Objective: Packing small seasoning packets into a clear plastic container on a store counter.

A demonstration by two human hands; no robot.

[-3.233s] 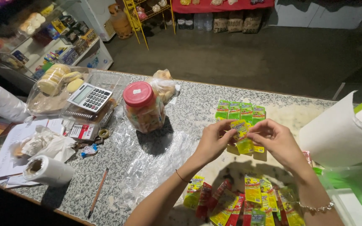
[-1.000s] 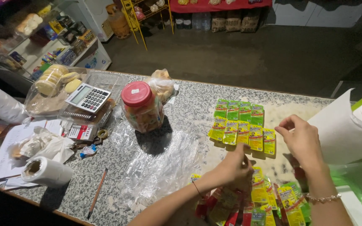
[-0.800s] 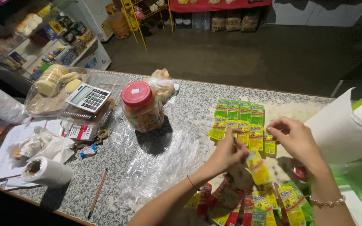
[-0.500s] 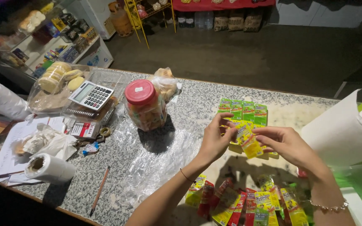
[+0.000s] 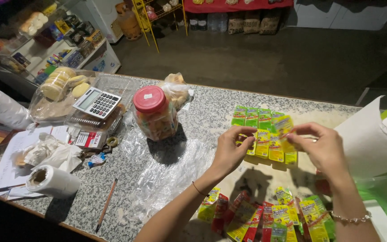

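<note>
My left hand (image 5: pixel 231 150) and my right hand (image 5: pixel 321 148) hover over two rows of small green and yellow sachets (image 5: pixel 265 132) laid flat on the speckled stone counter (image 5: pixel 166 179). My right hand pinches one yellow and green sachet (image 5: pixel 284 124) at the right end of the rows. The fingertips of my left hand rest on a sachet in the lower row. A loose heap of yellow, green and red sachets (image 5: pixel 265 217) lies near the counter's front edge, under my forearms.
A red-lidded clear jar (image 5: pixel 154 113) stands left of the rows on a sheet of clear plastic (image 5: pixel 166 168). Further left are a calculator (image 5: pixel 97 102), a bag of buns (image 5: pixel 61 85), a paper roll (image 5: pixel 52 181) and a pencil (image 5: pixel 106 204). White paper (image 5: pixel 372 134) lies at right.
My left hand went down to the loose heap, came back up with a sachet, and both hands are over the rows again; the right hand now pinches a sachet at the right end.
</note>
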